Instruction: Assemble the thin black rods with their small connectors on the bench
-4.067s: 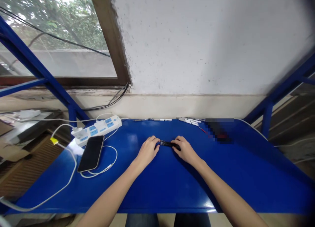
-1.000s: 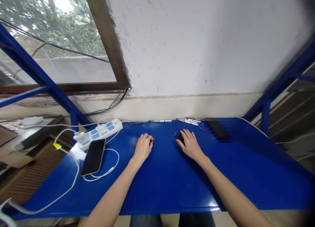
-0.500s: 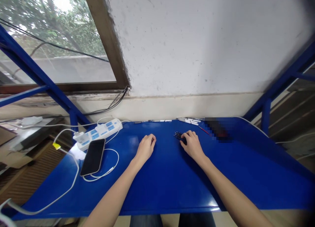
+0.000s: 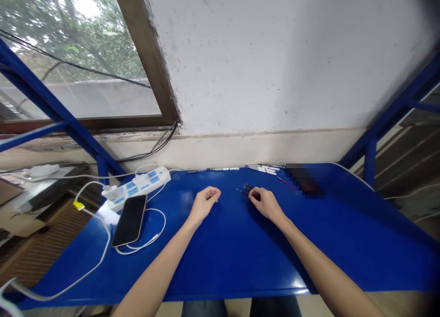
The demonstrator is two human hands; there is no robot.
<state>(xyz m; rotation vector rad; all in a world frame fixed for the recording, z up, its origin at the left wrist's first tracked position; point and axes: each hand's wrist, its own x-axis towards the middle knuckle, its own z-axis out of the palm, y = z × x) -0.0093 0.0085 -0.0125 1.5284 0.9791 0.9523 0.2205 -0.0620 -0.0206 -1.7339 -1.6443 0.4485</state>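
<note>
Head view, our left hand (image 4: 204, 202): loosely curled, holding nothing
Our right hand (image 4: 266, 204): at small black parts (image 4: 245, 189), grip unclear
Power strip (image 4: 135, 187): writing too small to read

Blue table (image 4: 220, 271): smartphone (image 4: 129, 221), power strip (image 4: 136, 188), small black parts (image 4: 246, 188).

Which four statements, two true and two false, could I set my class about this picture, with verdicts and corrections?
1. The black smartphone lies on the blue table, beside the white power strip. True.
2. The left hand holds the smartphone. False: it shows nothing held, and the smartphone lies apart from it.
3. The right hand is next to a small cluster of thin dark pieces. True.
4. The power strip lies on the floor. False: it lies on the table, near the back left corner.
</note>
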